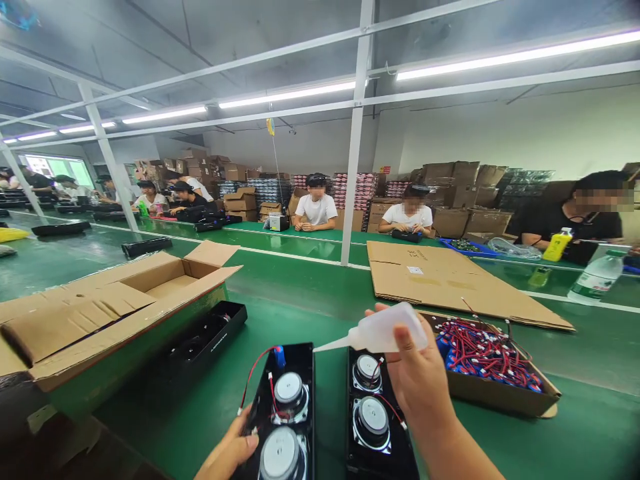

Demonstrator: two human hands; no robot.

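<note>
My right hand (417, 363) is closed around a white squeeze bottle (385, 330), tilted so its thin nozzle points left. The nozzle tip is at the upper right corner of a black speaker housing (309, 400); whether it touches cannot be told. My left hand (231, 445) grips that housing by its left edge. Inside are round speaker drivers (289, 388), red and black wires and a blue wrapped battery (280, 357) at the far end. Below my right hand lies a second speaker housing (357, 443) with similar drivers and wires.
A carton of blue batteries with red wires (493, 357) stands at right. Flattened cardboard (450, 277) lies behind it. On the left are an open cardboard box (125, 293) and another black housing (210, 337). Co-workers sit across the green table (280, 287). A water bottle (597, 277) leans far right.
</note>
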